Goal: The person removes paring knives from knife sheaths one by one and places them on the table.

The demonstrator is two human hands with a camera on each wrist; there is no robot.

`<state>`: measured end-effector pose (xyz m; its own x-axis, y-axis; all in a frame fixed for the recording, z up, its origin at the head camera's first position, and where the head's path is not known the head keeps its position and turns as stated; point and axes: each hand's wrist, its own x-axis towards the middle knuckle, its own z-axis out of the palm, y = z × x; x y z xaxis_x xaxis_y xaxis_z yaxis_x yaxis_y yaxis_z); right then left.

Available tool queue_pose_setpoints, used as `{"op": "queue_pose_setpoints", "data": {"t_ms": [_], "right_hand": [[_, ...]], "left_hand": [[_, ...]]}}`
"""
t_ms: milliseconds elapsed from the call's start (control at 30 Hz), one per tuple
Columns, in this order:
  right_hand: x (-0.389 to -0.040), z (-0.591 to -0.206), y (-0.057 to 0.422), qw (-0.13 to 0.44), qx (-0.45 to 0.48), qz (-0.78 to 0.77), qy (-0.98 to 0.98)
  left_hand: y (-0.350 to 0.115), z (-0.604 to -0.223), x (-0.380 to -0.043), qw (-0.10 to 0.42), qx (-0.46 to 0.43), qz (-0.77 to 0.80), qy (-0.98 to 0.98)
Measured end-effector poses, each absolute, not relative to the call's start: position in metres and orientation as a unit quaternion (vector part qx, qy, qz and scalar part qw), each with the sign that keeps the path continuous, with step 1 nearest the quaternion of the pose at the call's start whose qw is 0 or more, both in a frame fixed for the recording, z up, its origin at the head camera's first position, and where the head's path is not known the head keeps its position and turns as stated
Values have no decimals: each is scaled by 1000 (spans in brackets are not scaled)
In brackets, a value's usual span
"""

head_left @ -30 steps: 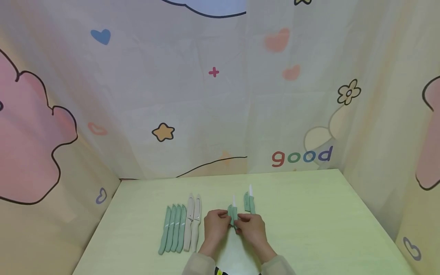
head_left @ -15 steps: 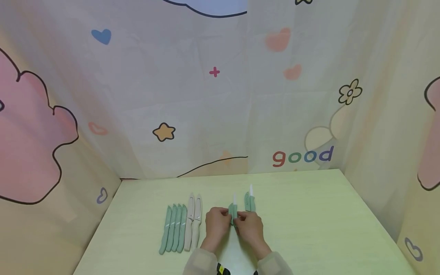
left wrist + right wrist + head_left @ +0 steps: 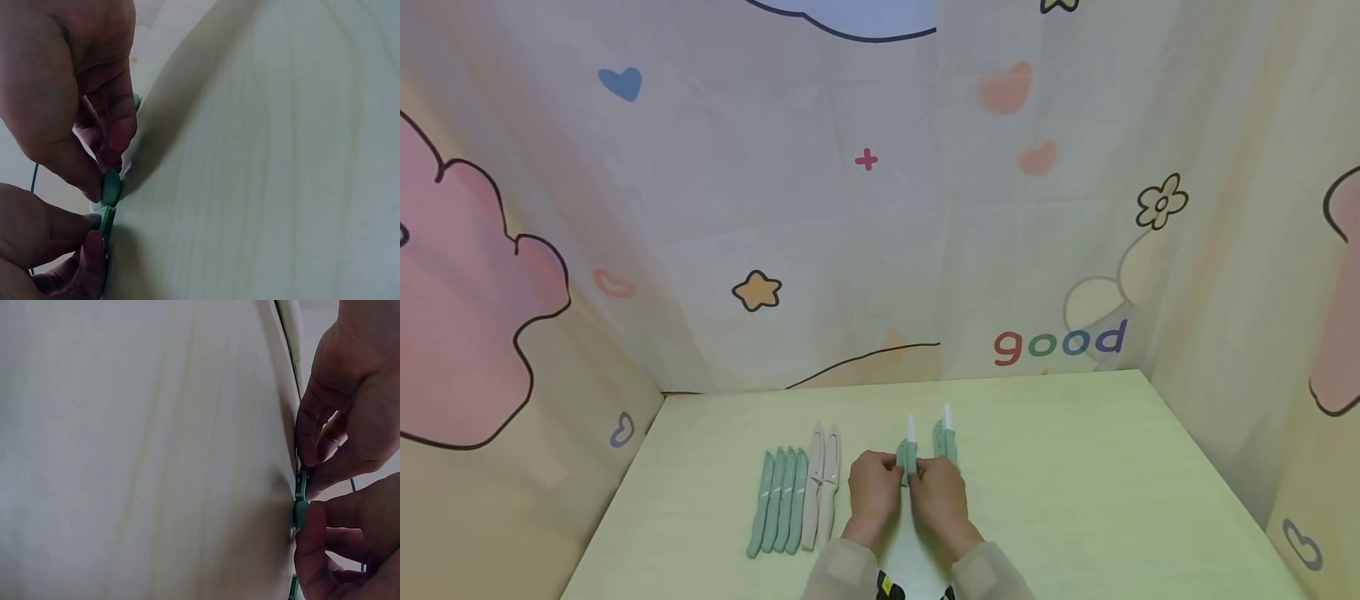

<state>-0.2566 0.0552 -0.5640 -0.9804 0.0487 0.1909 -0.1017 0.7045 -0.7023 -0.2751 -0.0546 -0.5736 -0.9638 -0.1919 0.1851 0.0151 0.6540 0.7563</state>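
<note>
Green sheathed knives (image 3: 785,500) and two beige ones (image 3: 812,487) line up towards the desk's (image 3: 1075,483) left edge. Mid-desk, the left hand (image 3: 874,492) pinches a green sheath (image 3: 902,457), the right hand (image 3: 942,500) a bare knife (image 3: 912,455) alongside, apparently squaring the pair; a gentle release seems called for next. Further right, nearer the far edge, lie another sheath (image 3: 938,438) and unsheathed knife (image 3: 951,442).

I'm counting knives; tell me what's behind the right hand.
Behind the right hand: a white-bladed green paring knife beside a green sheath. The hand covers the knife's lower end.

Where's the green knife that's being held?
In the head view, the green knife is in the right hand, just right of the sheath in the left hand.
</note>
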Motion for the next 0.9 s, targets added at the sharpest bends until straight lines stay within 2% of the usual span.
{"op": "queue_pose_setpoints", "data": {"t_ms": [433,667,900], "right_hand": [[-264,-562,53,101,32,310,-945],[-271,-559,55,89,43,268,-958],[-274,-556,54,92,45,249,-963]], "left_hand": [[-50,-576,-284,144,51,-400,-904],[-48,-574,-290,128,55,-399,-906],[-47,-572,-292,144,62,-406,-900]]}}
